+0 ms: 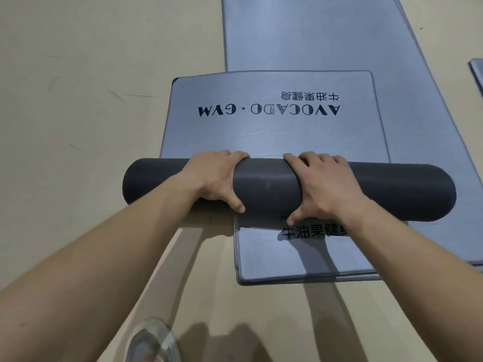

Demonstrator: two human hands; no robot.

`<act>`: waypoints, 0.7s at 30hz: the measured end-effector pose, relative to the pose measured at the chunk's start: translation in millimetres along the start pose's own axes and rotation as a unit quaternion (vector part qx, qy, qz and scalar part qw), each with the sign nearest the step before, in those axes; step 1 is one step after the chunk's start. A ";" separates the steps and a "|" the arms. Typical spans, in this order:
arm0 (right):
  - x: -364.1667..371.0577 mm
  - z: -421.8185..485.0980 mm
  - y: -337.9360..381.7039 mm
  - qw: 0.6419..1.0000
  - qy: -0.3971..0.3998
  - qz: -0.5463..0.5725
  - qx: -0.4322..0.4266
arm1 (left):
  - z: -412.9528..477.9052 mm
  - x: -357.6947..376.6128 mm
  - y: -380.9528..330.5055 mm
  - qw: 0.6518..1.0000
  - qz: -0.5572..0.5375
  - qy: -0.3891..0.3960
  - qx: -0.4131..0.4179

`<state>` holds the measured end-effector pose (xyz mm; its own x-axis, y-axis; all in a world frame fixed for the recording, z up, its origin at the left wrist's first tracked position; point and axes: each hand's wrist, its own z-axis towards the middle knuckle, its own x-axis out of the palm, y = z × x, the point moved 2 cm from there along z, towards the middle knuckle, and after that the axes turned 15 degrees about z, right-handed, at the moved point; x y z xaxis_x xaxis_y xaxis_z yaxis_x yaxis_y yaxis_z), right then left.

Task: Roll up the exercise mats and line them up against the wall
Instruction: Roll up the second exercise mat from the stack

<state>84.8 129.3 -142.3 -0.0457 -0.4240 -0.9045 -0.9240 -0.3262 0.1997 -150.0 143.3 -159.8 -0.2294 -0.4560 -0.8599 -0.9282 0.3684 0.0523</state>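
- Head view, position: the roll (266, 188), dark grey, lies on the floor (78, 113) in front of the person. Its flat tail (274, 131), printed "AVOCADO · GYM", runs out from the roll's far side.
- Head view, grip: the left hand (217, 178) and right hand (326, 186) sit either side of the roll's middle. Fingers are curled over its far side and thumbs press its near side. Both hold the roll and nothing else.
- Head view, surroundings: a near mat (300, 257) shows from under the roll on the person's side. A far mat (313, 35) lies flat beyond the tail, and the tail's far edge lies over it.
- Head view, orientation: the roll's long axis runs left to right, with its right end slightly nearer the person. The tail points away from the person, roughly square to that axis.
- Risk, judged: both hands are near the middle, so the roll's ends are unsupported and may slacken or telescope.
- Risk, judged: an uneven push from one hand would skew the axis against the tail and wind a cone.
- Risk, judged: the roll lies over the near mat and could drag it or catch its edge.
- Risk, judged: letting go before the tail is wound in would let the roll spring open.
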 end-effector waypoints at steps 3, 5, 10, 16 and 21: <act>-10.6 7.2 2.9 1.000 0.029 -0.005 -0.001 | -2.4 1.0 -1.4 1.000 0.007 -0.015 -0.012; -21.1 5.3 9.6 0.999 0.049 -0.001 -0.014 | -13.1 4.0 -7.2 0.999 0.017 -0.032 -0.019; -13.0 -17.6 21.8 0.980 0.196 0.043 -0.012 | -54.2 24.1 -22.8 0.990 -0.079 0.120 0.009; -10.3 -26.0 20.8 0.971 0.219 0.100 0.010 | -96.0 47.2 -72.8 0.995 0.074 -0.058 -0.043; -11.4 -39.3 7.6 0.993 0.033 0.112 0.001 | -65.6 32.7 -41.6 1.000 -0.015 -0.016 -0.009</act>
<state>93.2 98.4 -115.6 -0.2248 -0.5410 -0.8104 -0.8942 -0.2159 0.3922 -138.1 59.9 -156.7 -0.1911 -0.4403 -0.8773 -0.9398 0.3400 0.0341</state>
